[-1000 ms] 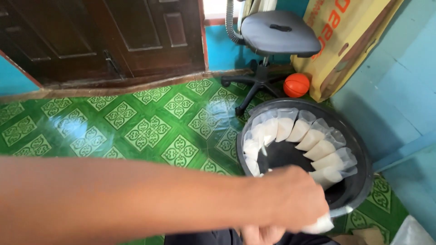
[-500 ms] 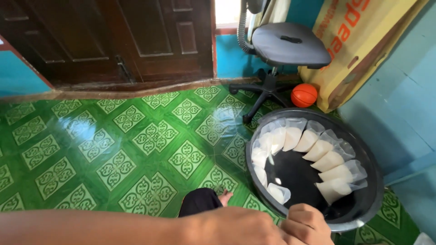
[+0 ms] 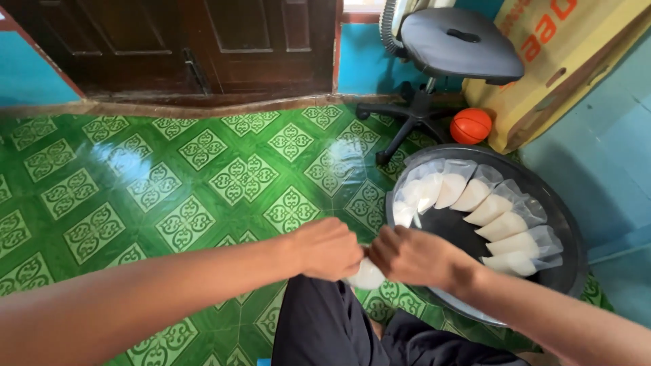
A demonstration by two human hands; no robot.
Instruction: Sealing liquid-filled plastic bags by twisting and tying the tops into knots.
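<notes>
The left hand and the right hand meet just above the person's lap, both closed around one small white filled plastic bag that bulges out below the knuckles; the fingers pinch its upper end, though how exactly they grip is hidden. To do this well, it seems best to keep the neck of the bag pinched tight and upright so the soft filling stays low, and to work with short, even finger movements without squeezing the belly. The bag looks smooth, rounded and pliant, its film thin and slightly glossy. At about three o'clock from the hands sits a round black tray, shallow with a raised rim, and inside it a fan of similar filled bags lies along the far rim, each wedge-shaped with clear film at the outer end. The green patterned floor tiles shine. At one o'clock stand a grey office chair and an orange ball.
</notes>
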